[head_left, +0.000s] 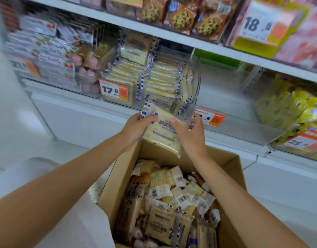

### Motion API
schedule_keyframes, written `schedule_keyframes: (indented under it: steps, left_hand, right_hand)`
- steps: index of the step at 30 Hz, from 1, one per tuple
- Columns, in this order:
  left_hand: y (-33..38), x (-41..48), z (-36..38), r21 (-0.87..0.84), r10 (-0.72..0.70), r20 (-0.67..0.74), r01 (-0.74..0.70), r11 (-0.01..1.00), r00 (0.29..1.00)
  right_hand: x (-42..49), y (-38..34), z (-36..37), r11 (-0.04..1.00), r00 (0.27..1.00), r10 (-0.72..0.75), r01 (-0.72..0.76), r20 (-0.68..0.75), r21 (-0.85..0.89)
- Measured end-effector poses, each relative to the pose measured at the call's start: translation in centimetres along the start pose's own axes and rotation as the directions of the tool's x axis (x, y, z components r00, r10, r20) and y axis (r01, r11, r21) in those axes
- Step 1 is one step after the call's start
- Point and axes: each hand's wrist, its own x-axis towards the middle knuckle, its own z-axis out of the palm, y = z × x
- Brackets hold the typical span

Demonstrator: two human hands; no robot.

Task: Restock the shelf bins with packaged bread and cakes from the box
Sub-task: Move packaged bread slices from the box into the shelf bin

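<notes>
Both my hands hold one packaged toast bread [163, 135], a pale slice in a clear wrapper with blue-and-white striped edges. My left hand [136, 127] grips its left side, thumb on top. My right hand [189, 135] grips its right side, fingers spread near the bin's front. The pack hangs just in front of and below a clear shelf bin [194, 97] stacked with the same bread. Below it stands an open cardboard box [129, 174] full of mixed wrapped breads and cakes.
Left of that bin are bins of pink cakes [88, 72] and strawberry-marked packs [52, 56]. To its right stands a clear bin [234, 126] that looks empty, then yellow packs [297, 111]. Cookie packs [182, 15] fill the shelf above. Orange price tags hang on the bin fronts.
</notes>
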Motion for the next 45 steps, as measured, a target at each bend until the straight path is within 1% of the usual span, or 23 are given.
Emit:
schedule_keyframes:
  steps: [2, 4, 5, 7, 9, 10, 12, 14, 19, 22, 24, 26, 28, 31, 33, 35, 37, 40, 41, 43, 45]
  left_hand:
    - [1.7, 0.2, -1.6, -0.051, 0.052, -0.018, -0.053, 0.997, 0.998]
    - [3.4, 0.7, -3.0, -0.004, 0.128, -0.014, -0.128, 0.992, 0.992]
    - [4.3, 1.0, -3.8, 0.046, 0.168, -0.037, -0.167, 0.985, 0.985]
    - [6.0, 2.2, -5.3, 0.226, 0.269, -0.116, -0.238, 0.945, 0.956]
    - [7.8, 3.8, -6.8, 0.451, 0.399, -0.185, -0.283, 0.847, 0.898]
    - [8.7, 4.9, -7.5, 0.537, 0.453, -0.189, -0.295, 0.79, 0.871]
    - [10.7, 7.1, -9.0, 0.617, 0.527, -0.164, -0.331, 0.715, 0.834]
    - [12.3, 10.0, -10.7, 0.659, 0.57, -0.143, -0.352, 0.664, 0.809]
    - [15.7, 16.7, -13.1, 0.648, 0.594, -0.094, -0.404, 0.645, 0.799]
    - [16.7, 19.8, -13.7, 0.618, 0.548, -0.075, -0.393, 0.681, 0.833]
    - [16.8, 21.4, -14.0, 0.629, 0.509, -0.035, -0.377, 0.68, 0.86]
    - [17.0, 22.1, -14.4, 0.654, 0.453, -0.006, -0.34, 0.676, 0.891]
    - [16.9, 22.5, -14.9, 0.684, 0.416, 0.021, -0.316, 0.657, 0.909]
    - [16.5, 22.6, -15.4, 0.746, 0.459, -0.006, -0.302, 0.594, 0.888]
    - [16.1, 22.3, -15.3, 0.759, 0.513, 0.012, -0.342, 0.555, 0.858]
    - [16.0, 22.2, -15.2, 0.751, 0.551, 0.049, -0.394, 0.53, 0.833]
    - [16.0, 22.2, -15.3, 0.735, 0.559, 0.043, -0.405, 0.544, 0.828]
    - [15.9, 22.1, -15.2, 0.766, 0.56, 0.023, -0.375, 0.522, 0.828]
    - [15.9, 22.1, -15.2, 0.781, 0.565, 0.018, -0.364, 0.508, 0.825]
    - [15.8, 22.3, -15.2, 0.785, 0.576, 0.018, -0.368, 0.498, 0.817]
    - [15.8, 22.2, -15.2, 0.784, 0.574, 0.029, -0.375, 0.494, 0.818]
  right_hand:
    - [0.2, -1.6, 1.3, 0.991, 0.994, 0.057, -0.067, 0.09, 0.115]
    - [1.2, -3.1, 2.5, 0.971, 0.977, 0.088, -0.128, 0.196, 0.201]
    - [1.9, -4.1, 3.2, 0.967, 0.973, 0.094, -0.14, 0.211, 0.212]
    - [3.6, -5.9, 4.8, 0.978, 0.98, 0.073, -0.107, 0.183, 0.18]
    - [5.6, -7.8, 6.4, 0.983, 0.987, 0.04, -0.068, 0.159, 0.171]
    - [6.9, -8.7, 7.2, 0.981, 0.987, 0.029, -0.059, 0.158, 0.185]
    - [9.5, -10.4, 8.7, 0.979, 0.987, -0.012, -0.02, 0.158, 0.201]
    - [12.6, -11.4, 10.2, 0.976, 0.99, -0.059, 0.029, 0.131, 0.216]
    - [19.3, -13.2, 13.2, 0.973, 0.987, -0.149, 0.135, 0.064, 0.186]
    - [21.7, -13.1, 14.7, 0.968, 0.976, -0.219, 0.217, 0.002, 0.122]
    - [22.7, -12.6, 15.3, 0.961, 0.963, -0.268, 0.27, -0.032, 0.064]
    - [23.0, -12.4, 15.2, 0.948, 0.948, -0.318, 0.318, -0.006, 0.015]
    - [22.8, -12.3, 14.9, 0.922, 0.921, -0.384, 0.386, 0.065, -0.024]
    - [22.5, -11.2, 14.3, 0.92, 0.908, -0.381, 0.392, 0.175, -0.03]
    - [22.5, -10.7, 14.3, 0.917, 0.908, -0.362, 0.387, 0.21, -0.096]
    - [22.7, -11.1, 14.3, 0.915, 0.919, -0.356, 0.38, 0.17, -0.133]
    - [23.3, -11.5, 14.5, 0.914, 0.92, -0.365, 0.383, 0.142, -0.132]
    - [23.9, -11.5, 14.7, 0.922, 0.927, -0.333, 0.359, 0.174, -0.147]
    - [23.8, -11.3, 14.8, 0.925, 0.932, -0.324, 0.348, 0.16, -0.154]
    - [23.4, -10.8, 14.7, 0.91, 0.925, -0.368, 0.38, 0.096, -0.167]
    - [22.9, -10.4, 14.7, 0.878, 0.895, -0.444, 0.445, 0.049, -0.173]
